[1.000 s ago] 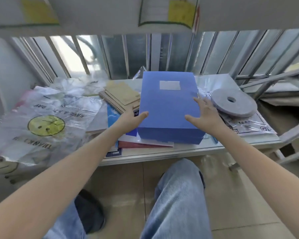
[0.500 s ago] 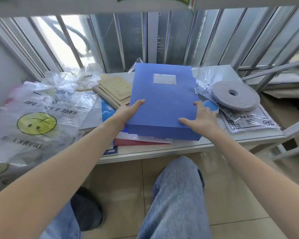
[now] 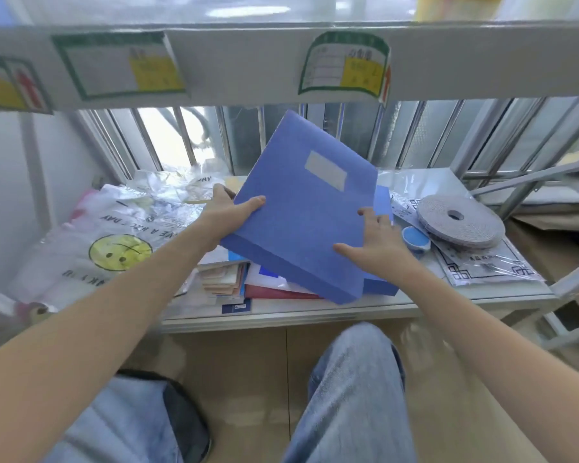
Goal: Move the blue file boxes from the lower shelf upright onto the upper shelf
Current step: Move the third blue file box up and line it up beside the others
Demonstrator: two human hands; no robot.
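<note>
We find the blue file box, flat a moment ago, now tilted off the lower shelf, left hand clamped on its edge, right hand spread against it: lift begun.

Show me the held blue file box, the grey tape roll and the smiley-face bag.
blue file box [image 3: 301, 222], head view, broad face centre.
grey tape roll [image 3: 475, 230], head view, top beside hole.
smiley-face bag [image 3: 119, 252], head view, yellow face.

We hold one blue file box tilted, far corner raised, above the lower shelf. Left hand grips its left edge, thumb on the cover. Right hand lies spread against its right edge. A second file box lies flat beneath. Grey tape roll sits near the shelf's right edge.
</note>
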